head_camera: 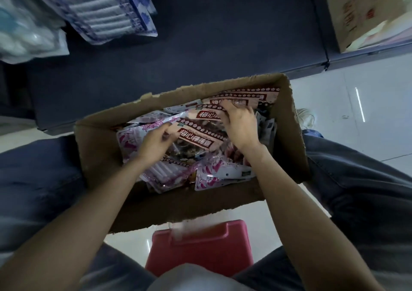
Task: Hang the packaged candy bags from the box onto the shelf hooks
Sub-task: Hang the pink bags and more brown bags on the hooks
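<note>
An open cardboard box (292,121) sits on the floor between my knees, filled with several candy bags. On top lie bags with a pink and dark red header (198,138). Purple and white bags (131,141) lie under them at the left. My left hand (153,144) pinches the left end of the nearest red-header bag. My right hand (239,123) reaches further in, its fingers curled over the headers of the red bags behind. Both hands are inside the box.
Blue and white packaged bags (104,7) hang from the dark shelf (223,34) at upper left, beside white packs (24,34). A tan carton (365,14) stands on the shelf at upper right. A red stool (200,246) is below me. White tiled floor (367,112) lies to the right.
</note>
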